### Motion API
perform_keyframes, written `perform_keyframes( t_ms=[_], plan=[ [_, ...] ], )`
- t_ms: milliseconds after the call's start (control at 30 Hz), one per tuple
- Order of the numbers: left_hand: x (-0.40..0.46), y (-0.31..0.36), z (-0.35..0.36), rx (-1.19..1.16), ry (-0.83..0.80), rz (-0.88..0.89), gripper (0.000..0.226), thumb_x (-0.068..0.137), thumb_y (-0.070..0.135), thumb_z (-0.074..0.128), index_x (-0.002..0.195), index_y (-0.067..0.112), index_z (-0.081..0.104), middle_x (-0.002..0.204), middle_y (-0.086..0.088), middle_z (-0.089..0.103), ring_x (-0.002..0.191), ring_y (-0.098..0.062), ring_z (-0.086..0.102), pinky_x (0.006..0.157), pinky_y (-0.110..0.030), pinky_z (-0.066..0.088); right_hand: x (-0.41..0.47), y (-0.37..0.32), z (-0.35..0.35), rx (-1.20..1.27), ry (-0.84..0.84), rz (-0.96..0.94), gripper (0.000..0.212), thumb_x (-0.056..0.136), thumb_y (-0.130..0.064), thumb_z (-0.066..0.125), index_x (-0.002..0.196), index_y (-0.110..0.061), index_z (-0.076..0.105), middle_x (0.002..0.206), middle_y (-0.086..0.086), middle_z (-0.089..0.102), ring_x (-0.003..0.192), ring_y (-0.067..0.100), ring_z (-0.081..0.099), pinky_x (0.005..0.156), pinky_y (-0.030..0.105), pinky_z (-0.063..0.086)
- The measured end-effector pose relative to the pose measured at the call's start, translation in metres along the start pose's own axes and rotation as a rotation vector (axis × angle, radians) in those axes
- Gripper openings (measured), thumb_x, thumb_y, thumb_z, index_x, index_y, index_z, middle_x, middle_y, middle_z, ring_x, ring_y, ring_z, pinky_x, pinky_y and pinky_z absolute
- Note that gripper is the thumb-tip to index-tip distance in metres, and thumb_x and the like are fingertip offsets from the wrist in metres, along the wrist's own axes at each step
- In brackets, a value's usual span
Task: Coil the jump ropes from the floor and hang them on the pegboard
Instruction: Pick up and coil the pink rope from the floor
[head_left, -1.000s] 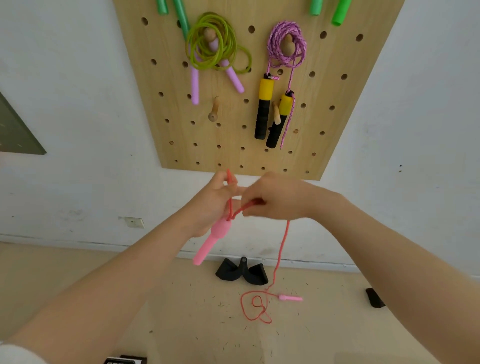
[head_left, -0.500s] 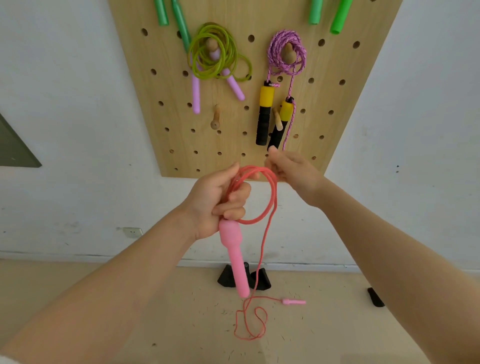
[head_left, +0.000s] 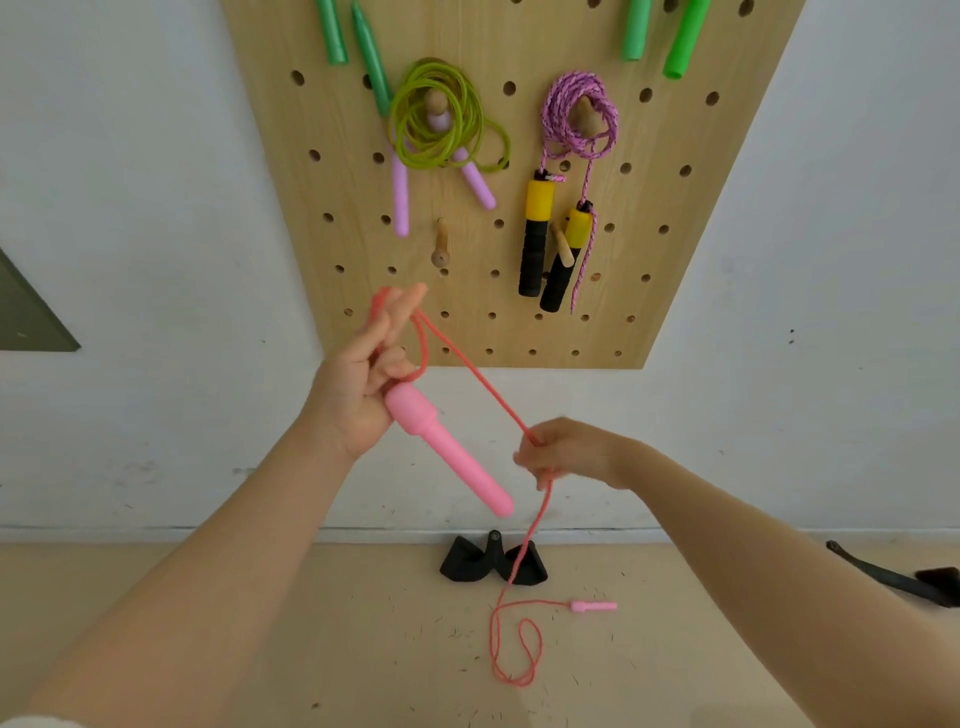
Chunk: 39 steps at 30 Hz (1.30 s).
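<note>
My left hand (head_left: 363, 384) is raised in front of the wooden pegboard (head_left: 322, 130), gripping one pink handle (head_left: 447, 449) of the pink jump rope, with a loop of its cord over the fingers. The cord (head_left: 467, 374) runs taut down to my right hand (head_left: 566, 452), which pinches it lower and to the right. From there the cord hangs to the floor, where loose loops (head_left: 511, 649) and the second pink handle (head_left: 595, 606) lie. A bare wooden peg (head_left: 440, 248) sticks out just above my left hand.
A coiled green rope with lilac handles (head_left: 436, 124) and a purple rope with yellow-black handles (head_left: 576, 119) hang on pegs. Green handles (head_left: 680, 36) hang at the board's top. A black object (head_left: 493, 564) sits on the floor by the wall; another dark item (head_left: 904, 579) lies at right.
My right hand dropped from beside the left hand down and right along the cord, pulling it taut. The loop over my left fingers tightened, and the held handle swung out to the right.
</note>
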<state>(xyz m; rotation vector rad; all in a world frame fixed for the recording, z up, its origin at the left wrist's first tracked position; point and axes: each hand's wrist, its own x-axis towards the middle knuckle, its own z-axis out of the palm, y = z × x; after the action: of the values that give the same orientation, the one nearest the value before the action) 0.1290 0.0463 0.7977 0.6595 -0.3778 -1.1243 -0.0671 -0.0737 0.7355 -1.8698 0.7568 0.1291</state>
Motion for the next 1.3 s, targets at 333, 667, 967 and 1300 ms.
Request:
perform_keyframes(
  t_ms=[333, 667, 967, 1300],
  plan=[
    [0.012, -0.020, -0.044, 0.899, 0.041, -0.065, 0.053, 0.102, 0.009, 0.030, 0.147, 0.034, 0.016, 0.139, 0.008, 0.038, 0.080, -0.016, 0.071, 0.093, -0.037, 0.050, -0.012, -0.047, 0.039, -0.759, -0.151, -0.112, 0.033, 0.100, -0.030, 0.036, 0.108, -0.009, 0.060, 0.086, -0.002, 0.057, 0.079, 0.011, 0.050, 0.074, 0.023, 0.037],
    [-0.016, -0.057, -0.051, 0.810, -0.277, -0.447, 0.037, 0.085, 0.013, 0.053, 0.121, 0.012, 0.044, 0.108, -0.010, 0.069, 0.073, -0.026, 0.071, 0.063, -0.026, 0.054, -0.035, -0.111, -0.008, -0.371, 0.413, -0.433, 0.019, 0.092, -0.026, 0.055, 0.079, -0.015, 0.064, 0.064, 0.000, 0.053, 0.051, 0.003, 0.040, 0.053, 0.016, 0.035],
    [-0.010, -0.058, -0.011, 0.552, -0.207, -0.295, 0.026, 0.090, -0.007, 0.031, 0.094, 0.001, 0.056, 0.072, -0.015, 0.071, 0.061, -0.023, 0.066, 0.062, -0.027, 0.054, -0.020, -0.068, -0.023, -0.566, 0.400, -0.209, 0.039, 0.095, -0.034, 0.048, 0.078, 0.000, 0.061, 0.063, 0.001, 0.048, 0.055, 0.011, 0.040, 0.056, 0.024, 0.033],
    [-0.003, -0.087, 0.025, 0.525, -0.219, -0.343, 0.032, 0.099, 0.026, 0.028, 0.078, 0.010, 0.047, 0.047, 0.000, 0.045, 0.041, -0.012, 0.038, 0.058, -0.030, 0.033, -0.022, -0.050, -0.050, -0.290, 0.579, -0.251, 0.037, 0.097, -0.030, 0.043, 0.070, -0.007, 0.049, 0.065, 0.006, 0.045, 0.056, 0.013, 0.037, 0.054, 0.024, 0.031]
  ],
)
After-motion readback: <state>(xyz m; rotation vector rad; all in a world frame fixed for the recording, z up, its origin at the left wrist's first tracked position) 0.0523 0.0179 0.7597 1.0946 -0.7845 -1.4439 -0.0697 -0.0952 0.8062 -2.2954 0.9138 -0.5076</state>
